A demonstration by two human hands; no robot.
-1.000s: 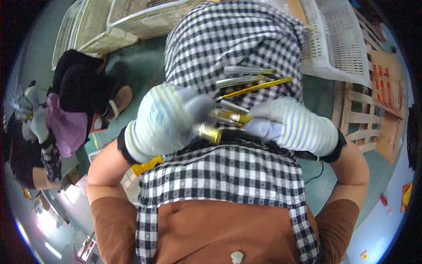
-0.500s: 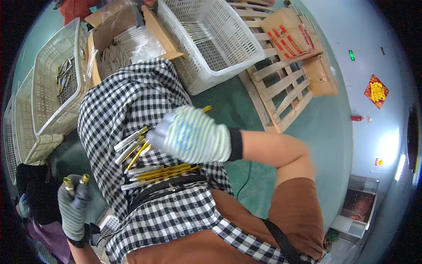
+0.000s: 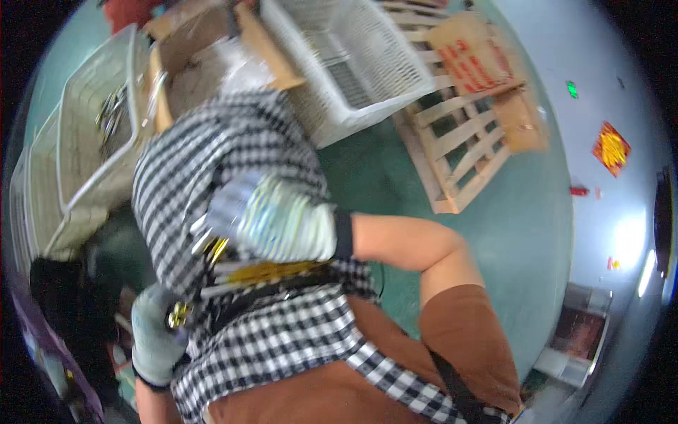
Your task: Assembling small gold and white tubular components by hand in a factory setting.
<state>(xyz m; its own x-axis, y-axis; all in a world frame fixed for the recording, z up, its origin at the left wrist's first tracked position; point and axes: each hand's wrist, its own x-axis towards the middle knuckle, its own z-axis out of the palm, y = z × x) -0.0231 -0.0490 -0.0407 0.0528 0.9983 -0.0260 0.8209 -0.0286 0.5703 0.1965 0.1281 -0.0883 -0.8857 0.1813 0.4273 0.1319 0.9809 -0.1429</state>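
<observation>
— Green floor (image 3: 371, 166) spreads out ahead, with a slatted wooden pallet (image 3: 459, 141) and a white perforated plastic crate (image 3: 346, 121) on it. What's nearer?
— Slim, shiny silver and gold tubes (image 3: 275, 271), lying across a black-and-white checked cloth apron (image 3: 282, 321).
— And the left hand (image 3: 157, 336)?
— Low, beside the apron's left edge, in a pale striped knitted glove (image 3: 150, 350), fingers clamped on short, shiny gold pieces (image 3: 177, 315).
— The right hand (image 3: 272, 219)?
— Gloved alike, over the apron, near the tubes. Silver ends (image 3: 199, 230) show by its fingertips, but blur hides it: I can't tell whether it grips them.
</observation>
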